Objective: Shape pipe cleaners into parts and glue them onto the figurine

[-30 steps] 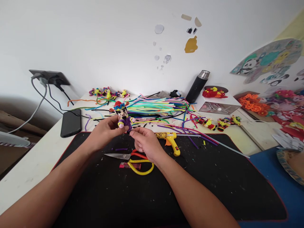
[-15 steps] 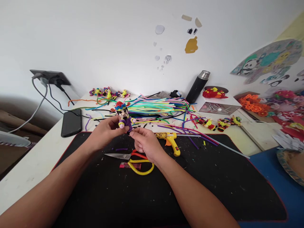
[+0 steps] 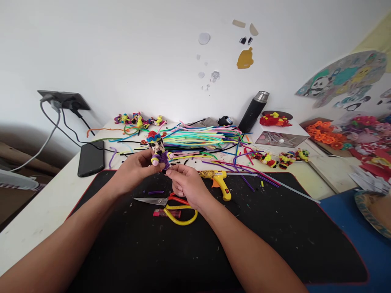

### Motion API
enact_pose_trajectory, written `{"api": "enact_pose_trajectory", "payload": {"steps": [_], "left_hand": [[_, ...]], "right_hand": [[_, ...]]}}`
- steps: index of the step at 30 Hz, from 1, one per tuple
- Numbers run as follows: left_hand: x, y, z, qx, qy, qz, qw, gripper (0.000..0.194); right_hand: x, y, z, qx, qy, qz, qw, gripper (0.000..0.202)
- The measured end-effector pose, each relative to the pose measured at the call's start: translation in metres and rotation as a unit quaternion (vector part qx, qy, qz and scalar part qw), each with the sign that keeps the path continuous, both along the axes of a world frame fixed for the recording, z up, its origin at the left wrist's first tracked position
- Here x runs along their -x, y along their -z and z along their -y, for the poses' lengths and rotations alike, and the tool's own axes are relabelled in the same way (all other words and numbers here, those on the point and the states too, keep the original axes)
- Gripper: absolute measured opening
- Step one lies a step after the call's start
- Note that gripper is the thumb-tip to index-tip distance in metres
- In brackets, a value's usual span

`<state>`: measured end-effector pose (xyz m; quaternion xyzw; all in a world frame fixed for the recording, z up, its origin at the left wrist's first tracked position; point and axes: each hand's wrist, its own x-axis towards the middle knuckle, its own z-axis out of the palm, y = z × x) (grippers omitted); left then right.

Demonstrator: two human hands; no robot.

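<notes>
A small pipe-cleaner doll (image 3: 160, 156) with a purple body, pale face and red-blue hat is held upright above the back of the black mat (image 3: 137, 252). My left hand (image 3: 138, 166) grips it from the left, thumb across its front. My right hand (image 3: 186, 182) pinches its lower end, where fingers hide the detail. Below the hands lie scissors (image 3: 182, 221) with red and yellow handles and a red lighter (image 3: 159, 213). A yellow glue gun (image 3: 222, 185) rests just right of my right hand.
Behind the mat spreads a heap of coloured pipe cleaners (image 3: 198, 137). A phone (image 3: 91, 158) lies left. A black flask (image 3: 253, 112) and a clear-fronted box (image 3: 281, 136) stand at the back right. Several finished dolls (image 3: 287, 158) sit near the box; a power strip (image 3: 63, 99) hangs left.
Almost nothing differs. The whole view has shifted very slightly, and both hands keep the same hold on the doll.
</notes>
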<state>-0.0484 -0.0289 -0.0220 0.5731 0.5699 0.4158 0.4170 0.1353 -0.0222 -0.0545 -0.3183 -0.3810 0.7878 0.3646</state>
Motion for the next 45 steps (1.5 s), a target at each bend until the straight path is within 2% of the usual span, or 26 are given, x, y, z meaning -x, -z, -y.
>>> {"api": "enact_pose_trajectory", "payload": {"steps": [10,19,31,45], "left_hand": [[0.0004,0.0021,-0.0006,0.002,0.004,0.007,1.0,0.039],[0.0057,0.0047,-0.0016,0.001,-0.002,0.011,1.0,0.041],[0.0027,0.0017,0.0004,-0.001,-0.023,0.009,1.0,0.039],[-0.0025,0.0002,0.0016,0.002,-0.01,0.023,1.0,0.034]], "right_hand": [[-0.0012,0.0,-0.0001,-0.002,-0.007,0.001,1.0,0.027],[-0.0032,0.001,-0.0003,-0.037,-0.022,0.008,0.999,0.024],[0.0003,0.0018,0.0018,-0.033,-0.004,0.031,0.999,0.038],[0.0011,0.0035,0.0022,-0.037,-0.003,0.038,0.999,0.032]]}}
